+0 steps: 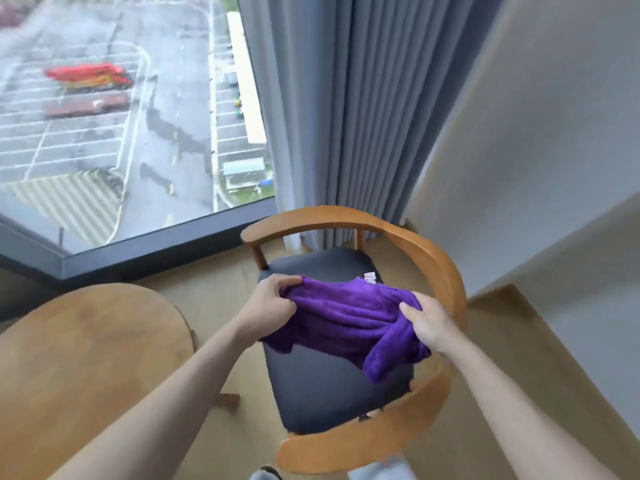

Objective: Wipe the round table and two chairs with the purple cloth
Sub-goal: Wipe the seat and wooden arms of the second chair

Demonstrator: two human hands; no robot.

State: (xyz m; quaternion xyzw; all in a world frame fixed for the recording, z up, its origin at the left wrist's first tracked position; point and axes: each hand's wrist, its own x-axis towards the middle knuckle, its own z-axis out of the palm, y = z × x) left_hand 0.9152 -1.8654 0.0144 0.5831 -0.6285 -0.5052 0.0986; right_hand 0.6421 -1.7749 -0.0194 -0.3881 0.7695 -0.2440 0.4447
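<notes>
Left hand: the left hand [273,299] grips the cloth's left edge, fingers curled over a bunched fold, at about nine o'clock on the seat.
Right hand: the right hand [427,323] is clenched on the cloth's right end, at about three o'clock on the seat, just beside the armrest.
Cloth: the purple cloth [349,313] is stretched between both hands over the middle of the chair, sagging in folds; one loose tail droops toward five o'clock. Whether it touches the cushion or hangs just above it, I cannot tell.
Chair: dark cushion [322,386], curved wooden armrest [440,268] wrapping round from twelve to six o'clock.
Table: the round table [90,348] sits to the left, at nine o'clock from the chair, near but apart.
Second chair: not in view here.
Risk, bunching: with the cloth this crumpled, a pass would likely touch the seat with ridges only and leave streaks.
Risk, snag: that hanging tail could catch on the armrest's lower end and drag out of the right hand's grip.
Risk, missed wood: the armrest curve and its posts are easy to skip if only the cushion gets a sweep.
Risk, knock: the right wrist is close to the rail; a wide stroke may bump it and shift the chair toward the curtain [346,116].
</notes>
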